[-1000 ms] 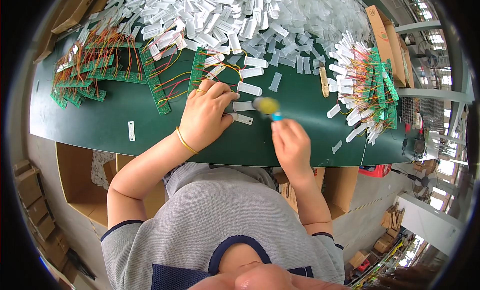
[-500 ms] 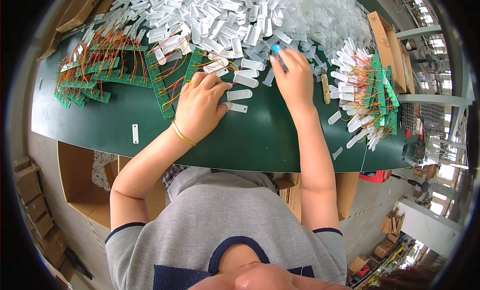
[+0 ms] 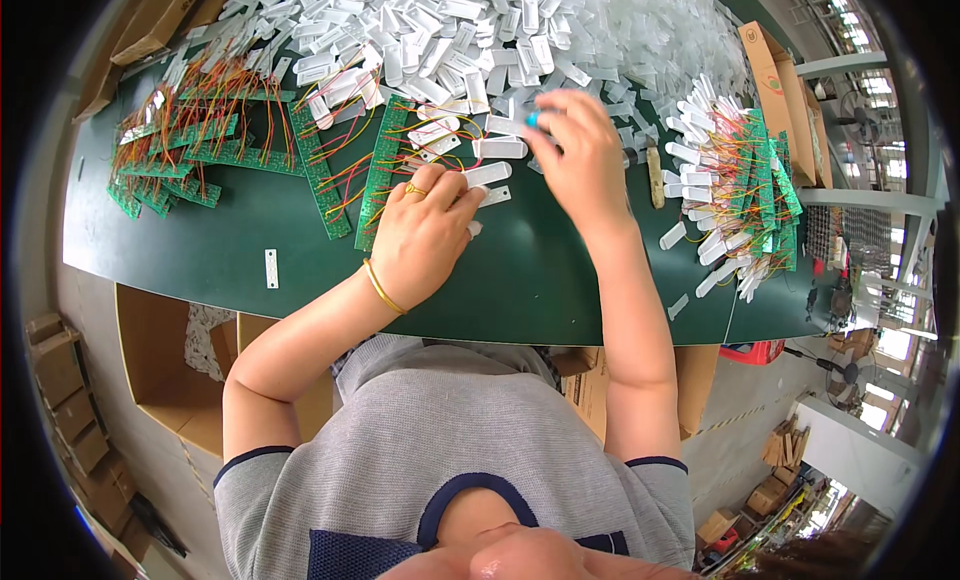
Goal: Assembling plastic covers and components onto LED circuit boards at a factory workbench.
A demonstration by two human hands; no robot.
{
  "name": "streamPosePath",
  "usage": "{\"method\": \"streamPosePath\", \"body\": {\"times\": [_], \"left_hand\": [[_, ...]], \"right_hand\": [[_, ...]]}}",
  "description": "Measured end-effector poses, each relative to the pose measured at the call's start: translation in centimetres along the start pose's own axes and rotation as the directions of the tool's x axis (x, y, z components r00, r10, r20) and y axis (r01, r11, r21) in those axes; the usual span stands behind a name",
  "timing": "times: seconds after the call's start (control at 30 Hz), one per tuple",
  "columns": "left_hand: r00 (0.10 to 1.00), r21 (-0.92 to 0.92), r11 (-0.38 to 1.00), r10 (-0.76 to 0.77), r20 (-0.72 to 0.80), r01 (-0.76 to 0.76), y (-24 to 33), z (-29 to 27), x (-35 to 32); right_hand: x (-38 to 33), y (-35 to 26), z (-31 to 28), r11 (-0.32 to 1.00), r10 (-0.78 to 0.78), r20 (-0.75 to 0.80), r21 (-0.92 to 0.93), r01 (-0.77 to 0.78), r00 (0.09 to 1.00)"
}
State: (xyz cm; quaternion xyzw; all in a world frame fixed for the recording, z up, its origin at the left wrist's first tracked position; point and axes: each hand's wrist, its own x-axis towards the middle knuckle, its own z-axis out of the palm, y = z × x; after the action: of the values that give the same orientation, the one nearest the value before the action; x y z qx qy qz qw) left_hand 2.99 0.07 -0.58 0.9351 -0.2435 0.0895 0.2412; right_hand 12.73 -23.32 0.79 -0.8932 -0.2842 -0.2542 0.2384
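Observation:
My left hand rests on the green table with its fingers curled together. By its index fingertip lie a white plastic case and a white strip with holes; whatever is under the fingers is hidden. A green circuit board with red and yellow wires lies just left of that hand, its wires running to white cases. My right hand, a blue band on one fingertip, is pinched beside more white cases. A clear plastic piece seems to be at its fingertips, slightly blurred.
A heap of white cases and a pile of clear pieces cover the back. Wired boards are stacked at left and right. A worn stick lies right of my right hand. Cardboard boxes stand at the edges.
My right hand has moved left and slightly nearer, from the clear pile toward the white cases. My left hand has shifted a little right and nearer, and the wired board beside it has slid nearer too.

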Motion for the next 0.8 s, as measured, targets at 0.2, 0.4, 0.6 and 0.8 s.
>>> {"method": "streamPosePath", "body": {"times": [0.2, 0.4, 0.6, 0.8], "left_hand": [[0.988, -0.097, 0.987, 0.134, 0.076, -0.126, 0.1, -0.8, -1.6], [0.982, -0.242, 0.968, 0.111, 0.151, -0.072, -0.3, -0.8, -1.5], [0.989, -0.268, 0.963, 0.059, 0.132, -0.022, -0.4, -0.7, 0.0], [0.986, -0.155, 0.984, 0.112, 0.123, -0.092, -0.5, -0.3, 1.2]], "right_hand": [[-5.8, -4.2, -3.3, 0.981, 0.056, 0.252, 0.166, -0.100, 0.966], [-7.7, -6.4, -3.5, 0.987, 0.067, 0.307, 0.119, -0.108, 0.949], [-8.4, -7.9, -2.8, 0.940, 0.190, 0.322, 0.213, -0.267, 0.928], [-8.6, -6.8, -2.0, 0.918, 0.245, 0.254, 0.249, -0.308, 0.936]]}}
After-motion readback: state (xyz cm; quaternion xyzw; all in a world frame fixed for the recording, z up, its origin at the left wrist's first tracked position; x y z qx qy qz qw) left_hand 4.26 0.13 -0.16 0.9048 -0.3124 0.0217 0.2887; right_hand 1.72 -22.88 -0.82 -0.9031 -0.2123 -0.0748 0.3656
